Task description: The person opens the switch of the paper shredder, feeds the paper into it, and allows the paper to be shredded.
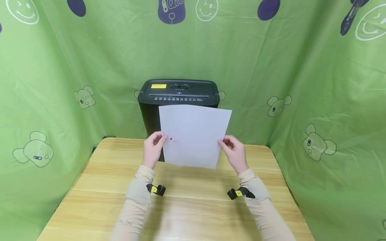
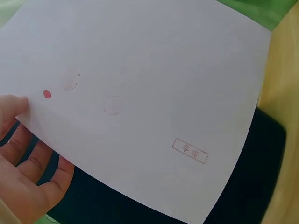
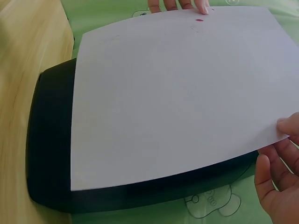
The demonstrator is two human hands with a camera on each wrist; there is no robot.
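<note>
A white sheet of paper (image 1: pixel 193 134) is held up in front of the black paper shredder (image 1: pixel 179 90), covering part of its front. My left hand (image 1: pixel 153 147) pinches the sheet's left edge, thumb on the near face. At the opposite edge, my right hand (image 1: pixel 234 150) grips the paper between thumb and fingers. In the left wrist view the paper bears a red spot (image 2: pixel 47 94), a faint round mark (image 2: pixel 113 105) and a small red rectangular stamp (image 2: pixel 190 150). The shredder's top slot lies just beyond the sheet's upper edge, apart from it in the head view.
The shredder stands at the back of a wooden table (image 1: pixel 193 211). Green printed curtains (image 1: pixel 114 60) surround the table at the back and both sides. A yellow label (image 1: pixel 158 86) is on the shredder's top. Each wrist wears a black strap with a small camera.
</note>
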